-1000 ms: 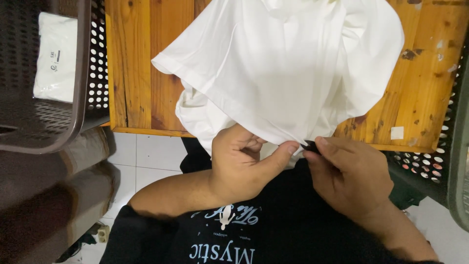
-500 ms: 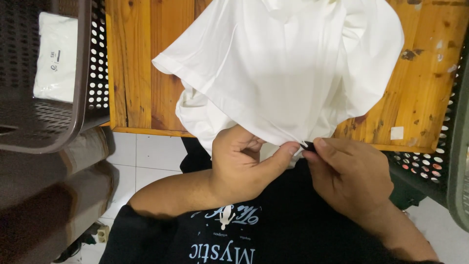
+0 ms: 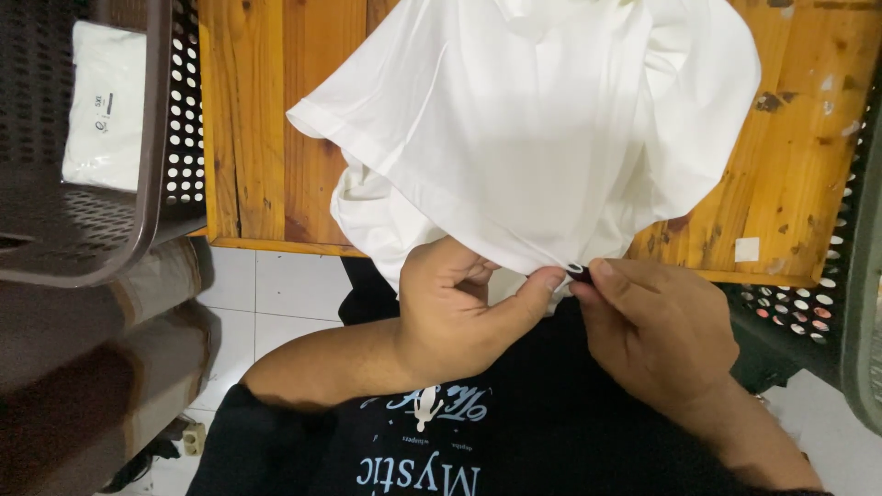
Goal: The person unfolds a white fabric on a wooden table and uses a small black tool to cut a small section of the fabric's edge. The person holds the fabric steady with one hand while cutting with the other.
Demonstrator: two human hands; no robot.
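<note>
Left hand [image 3: 455,308] pinches the white garment [image 3: 542,138] hem, right hand [image 3: 657,335] grips a small black tool [image 3: 578,271] at centre frame; I'd keep that hem taut.

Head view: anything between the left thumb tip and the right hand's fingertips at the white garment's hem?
A small dark object, pinched at the hem of the white garment between the left hand and right hand; what it is can't be told.

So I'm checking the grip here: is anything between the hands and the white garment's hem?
Nothing visible. The left hand pinches the hem of the white garment directly, and the right hand holds a small dark object against it.
</note>
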